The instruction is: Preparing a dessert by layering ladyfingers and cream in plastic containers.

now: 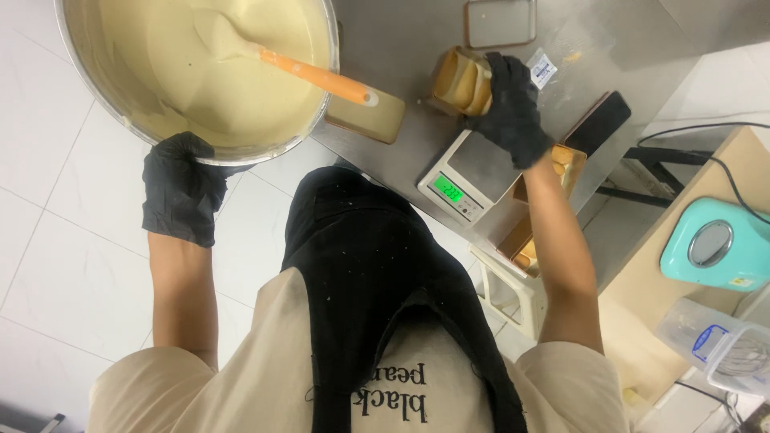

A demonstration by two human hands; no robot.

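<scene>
My left hand, in a black glove, grips the rim of a large steel bowl full of pale batter. An orange-handled spatula rests in the batter, its handle sticking out over the rim. My right hand, also gloved in black, holds a small golden loaf tin filled with batter, just beyond a digital scale with a lit green display. The scale's platform is bare.
Another filled tin sits beside the bowl on the steel table. An empty tin lies further back, and more golden tins are stacked at the right. A turquoise appliance rests on a side counter.
</scene>
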